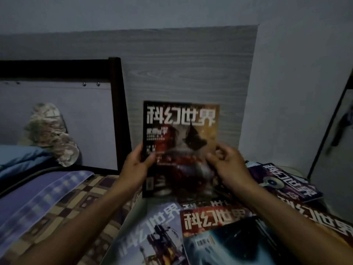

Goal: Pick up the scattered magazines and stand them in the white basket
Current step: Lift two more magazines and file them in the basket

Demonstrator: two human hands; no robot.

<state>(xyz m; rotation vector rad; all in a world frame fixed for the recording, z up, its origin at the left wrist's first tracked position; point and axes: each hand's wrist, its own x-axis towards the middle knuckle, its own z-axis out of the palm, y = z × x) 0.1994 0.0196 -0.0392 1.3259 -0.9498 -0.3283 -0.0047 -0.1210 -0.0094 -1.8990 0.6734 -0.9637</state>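
Dark-covered magazine (181, 148) is held upright in front of the grey wood-grain panel (191, 64), both hands clamped on it: left hand (136, 162) on its left edge, right hand (228, 163) on its right edge. Other magazines (219, 236) lie scattered below, overlapping. Bed (47, 197) w/ checked cover sits at left.

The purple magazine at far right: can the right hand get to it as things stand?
Probably not yet. The right hand is pinching the held magazine. The purple magazine lies uncovered just beside that wrist, so once freed the way looks open.

Glossy paper mag (181, 148), woodgrain panel (191, 64).
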